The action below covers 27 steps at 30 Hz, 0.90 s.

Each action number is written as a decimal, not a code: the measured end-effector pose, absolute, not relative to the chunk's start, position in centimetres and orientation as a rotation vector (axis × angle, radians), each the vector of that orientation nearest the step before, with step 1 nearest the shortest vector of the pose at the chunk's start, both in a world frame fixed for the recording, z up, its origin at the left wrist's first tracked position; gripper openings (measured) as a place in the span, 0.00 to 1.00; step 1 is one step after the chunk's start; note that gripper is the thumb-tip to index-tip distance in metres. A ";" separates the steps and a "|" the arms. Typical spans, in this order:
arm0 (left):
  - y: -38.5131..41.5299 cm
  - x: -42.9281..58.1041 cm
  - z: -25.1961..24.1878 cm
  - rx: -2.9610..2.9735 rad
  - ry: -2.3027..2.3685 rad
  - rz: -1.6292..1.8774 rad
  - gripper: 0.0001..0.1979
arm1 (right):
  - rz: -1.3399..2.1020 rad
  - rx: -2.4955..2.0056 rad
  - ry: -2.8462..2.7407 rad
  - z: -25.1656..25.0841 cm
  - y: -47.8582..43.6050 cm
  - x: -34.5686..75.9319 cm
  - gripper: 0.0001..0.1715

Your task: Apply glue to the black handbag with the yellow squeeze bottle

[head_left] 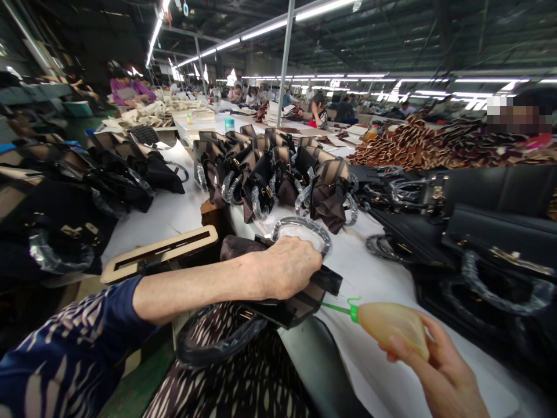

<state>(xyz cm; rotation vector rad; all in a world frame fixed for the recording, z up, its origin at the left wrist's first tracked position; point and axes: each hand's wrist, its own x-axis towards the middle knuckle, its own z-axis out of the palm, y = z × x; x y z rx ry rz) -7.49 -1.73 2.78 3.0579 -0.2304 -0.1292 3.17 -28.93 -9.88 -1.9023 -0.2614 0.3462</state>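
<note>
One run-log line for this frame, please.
left hand: gripping black bag | right hand: holding squeeze bottle, green nozzle pointing at bag | around: more bags on white tabletop

Translucent amber, rounded plastic bottle (389,326), bright green nozzle (354,313); black handbag (302,307); navy fabric sleeve (82,342), white-streaked; dark brown cloth (230,386), cream-dashed; white tabletop (387,287).

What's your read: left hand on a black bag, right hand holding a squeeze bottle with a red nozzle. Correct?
Not quite: the nozzle is green, not red, as the head view shows. The rest stands: left hand on a black bag, right hand holding a squeeze bottle.
</note>
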 end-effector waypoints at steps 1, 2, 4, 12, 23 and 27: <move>-1.7 -7.7 2.7 3.052 -0.228 -0.134 0.09 | 0.342 -1.901 -0.255 -9.7 -28.9 3.1 0.44; -1.7 -7.9 2.7 3.048 -0.224 -0.144 0.09 | 0.337 -1.900 -0.249 -9.6 -28.7 2.9 0.44; -1.8 -8.2 2.6 3.040 -0.212 -0.150 0.09 | 0.329 -1.895 -0.236 -9.3 -28.4 2.6 0.45; -2.1 -8.8 2.2 3.021 -0.217 -0.183 0.08 | 0.306 -1.896 -0.246 -9.4 -27.9 1.9 0.43; -2.5 -9.3 2.1 2.976 -0.178 -0.266 0.07 | 0.458 -1.919 -0.282 -8.6 -28.7 2.2 0.45; -2.5 -9.4 1.9 2.970 -0.190 -0.247 0.06 | 0.450 -1.897 -0.258 -9.2 -29.0 2.5 0.43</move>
